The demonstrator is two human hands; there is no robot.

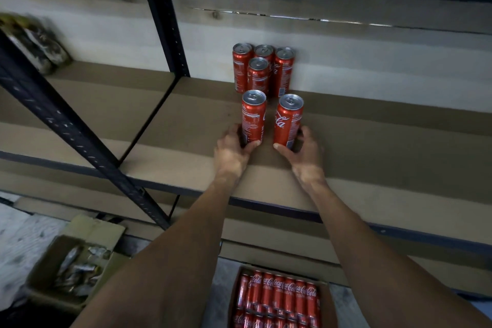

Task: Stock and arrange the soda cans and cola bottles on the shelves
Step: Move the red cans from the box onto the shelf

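Two tall red cola cans stand upright on the brown shelf board (372, 141). My left hand (235, 149) grips the base of the left can (253, 114). My right hand (300, 152) grips the base of the right can (288, 120). Behind them, against the pale back wall, several more red cans (262, 69) stand in a tight cluster. Below the shelf, an open carton (277, 298) holds rows of red cans lying on their sides.
A dark metal upright (80, 138) slants across the left, and another post (167, 29) stands at the back. Dark wrapped bottles (34, 42) lie on the far left of the shelf. An open cardboard box (72, 269) with crumpled items sits on the floor at left.
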